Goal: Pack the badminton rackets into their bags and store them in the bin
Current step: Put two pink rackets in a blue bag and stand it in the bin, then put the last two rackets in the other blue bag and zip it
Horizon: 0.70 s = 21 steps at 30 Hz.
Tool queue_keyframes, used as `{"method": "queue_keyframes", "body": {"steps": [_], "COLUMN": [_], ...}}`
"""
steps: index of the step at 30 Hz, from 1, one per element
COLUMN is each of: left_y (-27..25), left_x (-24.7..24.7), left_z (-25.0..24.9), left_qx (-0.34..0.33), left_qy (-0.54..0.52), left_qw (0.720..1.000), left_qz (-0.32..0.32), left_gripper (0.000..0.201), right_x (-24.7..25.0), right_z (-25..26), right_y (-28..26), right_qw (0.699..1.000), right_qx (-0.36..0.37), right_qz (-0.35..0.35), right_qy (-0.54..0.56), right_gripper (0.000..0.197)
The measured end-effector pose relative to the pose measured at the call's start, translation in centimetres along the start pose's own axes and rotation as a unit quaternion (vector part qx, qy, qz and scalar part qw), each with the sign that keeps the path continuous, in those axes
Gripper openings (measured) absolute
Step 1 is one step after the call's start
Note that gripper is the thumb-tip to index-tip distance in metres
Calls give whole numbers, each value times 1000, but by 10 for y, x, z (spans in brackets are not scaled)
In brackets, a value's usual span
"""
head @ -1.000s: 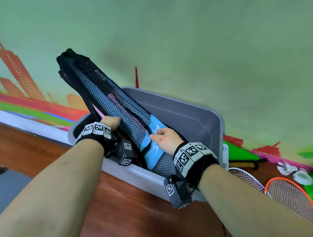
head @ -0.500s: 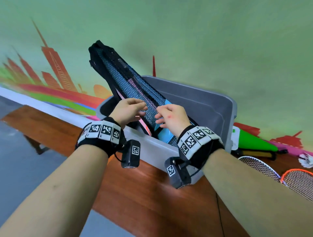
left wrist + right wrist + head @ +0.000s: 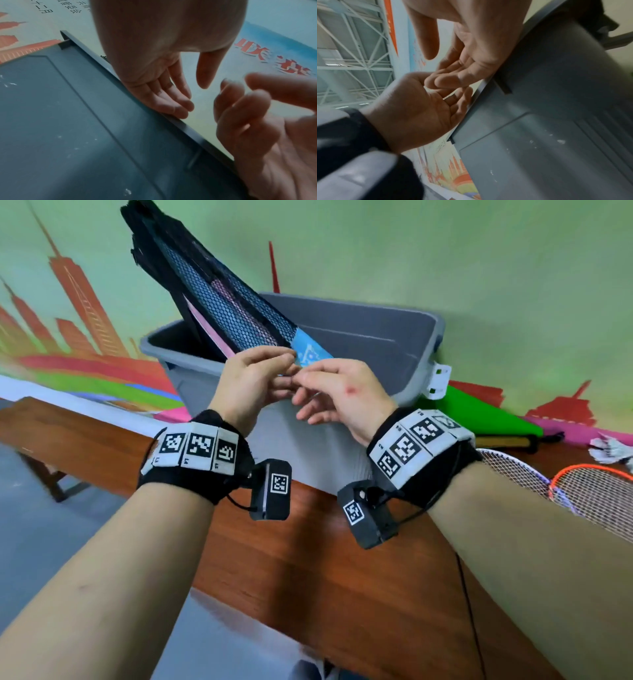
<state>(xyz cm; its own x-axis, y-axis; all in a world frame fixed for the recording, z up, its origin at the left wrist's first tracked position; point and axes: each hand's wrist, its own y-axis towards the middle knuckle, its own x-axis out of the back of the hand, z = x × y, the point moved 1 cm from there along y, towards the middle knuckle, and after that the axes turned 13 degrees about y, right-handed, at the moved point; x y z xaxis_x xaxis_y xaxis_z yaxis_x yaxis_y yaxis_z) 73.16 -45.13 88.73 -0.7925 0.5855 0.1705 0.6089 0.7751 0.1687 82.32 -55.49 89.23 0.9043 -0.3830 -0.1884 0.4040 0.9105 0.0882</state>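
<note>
A black and blue mesh racket bag (image 3: 219, 302) stands slanted in the grey bin (image 3: 376, 337), its top sticking out to the upper left. My left hand (image 3: 260, 378) and right hand (image 3: 339, 392) hover close together just in front of the bin's near rim, below the bag's blue part. Neither hand holds anything. In the left wrist view, the left hand (image 3: 193, 98) has relaxed fingers beside the bin's rim (image 3: 171, 119). The right wrist view shows the right hand (image 3: 435, 67) loosely spread above the left palm (image 3: 419, 108).
The bin sits on a brown wooden table (image 3: 308, 577) against a painted wall. Right of the bin lie a green racket bag (image 3: 479, 416), a white-framed racket (image 3: 513, 474), an orange-framed racket (image 3: 599, 491) and shuttlecocks (image 3: 609, 448). Grey floor lies left of the table.
Both hands have let go of the mesh bag and pulled back out of the bin to its near rim. The bag stays leaning in the bin.
</note>
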Motion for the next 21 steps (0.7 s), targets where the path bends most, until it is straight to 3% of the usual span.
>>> {"method": "queue_keyframes", "body": {"steps": [4,9,13,21], "left_y": [-28,-76,-137,-274], "left_x": [-16,-23,-28,-36], "left_z": [23,55,87,153], "left_qx": [-23,-53,-61,-34], "left_qy": [-23,-23,-13,26], "left_qw": [999,998,998,999], "left_qz": [-4,-17,-31,-2], "left_gripper": [13,12,10,12], "right_x": [6,5,-10,-27], "right_z": [-18,-54,-93,-171], "right_y": [-30,-74,-128,-253], "right_qw": [999,996,993,993], "right_qx": [13,36,41,17], "right_qz": [23,-27,-45,-91], "right_qy": [-35,-77,-98,-77], "right_gripper": [15,13,11,20]}}
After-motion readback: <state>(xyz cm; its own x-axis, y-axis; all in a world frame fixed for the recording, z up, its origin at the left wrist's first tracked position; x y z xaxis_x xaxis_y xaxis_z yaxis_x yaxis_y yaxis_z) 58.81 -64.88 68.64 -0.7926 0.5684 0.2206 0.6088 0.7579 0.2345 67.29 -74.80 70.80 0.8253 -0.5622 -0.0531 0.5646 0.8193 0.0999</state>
